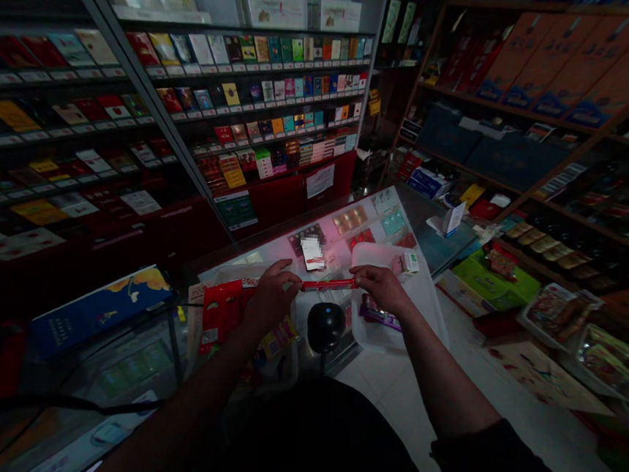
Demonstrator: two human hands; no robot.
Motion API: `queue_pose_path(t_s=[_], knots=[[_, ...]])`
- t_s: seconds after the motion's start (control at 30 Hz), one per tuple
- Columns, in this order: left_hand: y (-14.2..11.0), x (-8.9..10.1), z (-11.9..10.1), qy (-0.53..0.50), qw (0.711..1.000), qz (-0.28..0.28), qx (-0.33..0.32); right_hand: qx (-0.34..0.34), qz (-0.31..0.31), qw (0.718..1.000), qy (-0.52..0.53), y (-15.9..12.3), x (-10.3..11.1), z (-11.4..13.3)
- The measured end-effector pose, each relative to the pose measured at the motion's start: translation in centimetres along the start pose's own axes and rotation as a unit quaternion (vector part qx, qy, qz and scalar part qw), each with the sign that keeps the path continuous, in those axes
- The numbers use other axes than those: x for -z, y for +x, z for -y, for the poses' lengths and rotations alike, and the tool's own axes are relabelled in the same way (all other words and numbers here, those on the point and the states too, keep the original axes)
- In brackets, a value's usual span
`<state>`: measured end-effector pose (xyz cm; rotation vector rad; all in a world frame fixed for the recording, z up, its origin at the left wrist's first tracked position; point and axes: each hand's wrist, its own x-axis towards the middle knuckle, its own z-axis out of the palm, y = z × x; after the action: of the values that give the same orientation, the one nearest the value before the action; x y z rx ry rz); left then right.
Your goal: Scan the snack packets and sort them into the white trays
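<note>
A slim red snack packet [328,285] is stretched level between my hands above the glass counter [235,266]. My left hand [273,298] has its fingers closed on the left end, and my right hand [384,290] pinches the right end. Just below the packet stands a round black device, seemingly a scanner [326,325]. Under my right forearm is a white plastic tub [435,305] with a purple packet [377,313] in it. Beside my left hand, a red snack bag [222,312] and a yellow packet [280,338] sit in another container, partly hidden by my arm.
Beyond my hands lies a lit phone [311,253] on the counter. Shelves of cigarette packs [276,49] line the back wall. A long blue box [102,309] rests at left. To the right are a green box [501,278] and plastic tubs of packaged food [558,316].
</note>
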<state>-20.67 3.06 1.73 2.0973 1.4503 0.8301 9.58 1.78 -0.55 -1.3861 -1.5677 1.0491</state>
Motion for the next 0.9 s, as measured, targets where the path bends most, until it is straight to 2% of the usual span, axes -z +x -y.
queue_pose_path(t_s=[0.1,0.37,0.57,0.7,0.9], knots=[[0.9,-0.7,-0.1,0.004,0.999,0.019,-0.043,-0.008,-0.01,1.0,-0.011,-0.3,0.5,-0.5],[1.5,-3.2,0.5,0.021,0.999,0.026,-0.034,-0.009,-0.06,0.997,-0.045,-1.3,1.1,-1.0],[1.3,-3.8,0.4,0.041,0.997,0.034,-0.047,-0.013,-0.081,0.994,-0.071,-1.9,1.0,-1.7],[1.1,-4.2,0.3,0.111,0.992,0.026,-0.061,0.007,-0.101,0.985,-0.138,-2.3,0.8,-2.4],[1.1,-4.7,-0.2,0.2,0.969,0.015,-0.143,0.064,-0.132,0.957,-0.252,-2.7,0.5,-3.5]])
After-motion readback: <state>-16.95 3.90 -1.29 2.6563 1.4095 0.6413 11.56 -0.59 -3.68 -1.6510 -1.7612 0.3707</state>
